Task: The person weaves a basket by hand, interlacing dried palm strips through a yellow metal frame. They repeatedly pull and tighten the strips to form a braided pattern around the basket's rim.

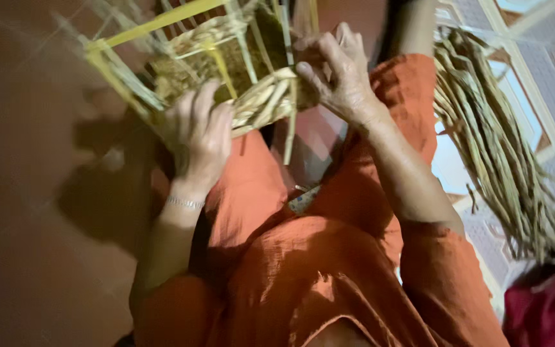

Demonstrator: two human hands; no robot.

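- Left hand grips the basket at its near lower edge, fingers curled over the woven wall.
- Right hand pinches a strand at the basket's right edge.
- The basket sits over the orange-clad lap, its yellow frame reaching the picture's top edge.
- A fibre bundle lies well right; brown floor spreads left.

woven basket: top cut off by upper frame edge, motion-blurred | left hand: fingertips hidden behind basket | fibre bundle right of basket: far end indistinct
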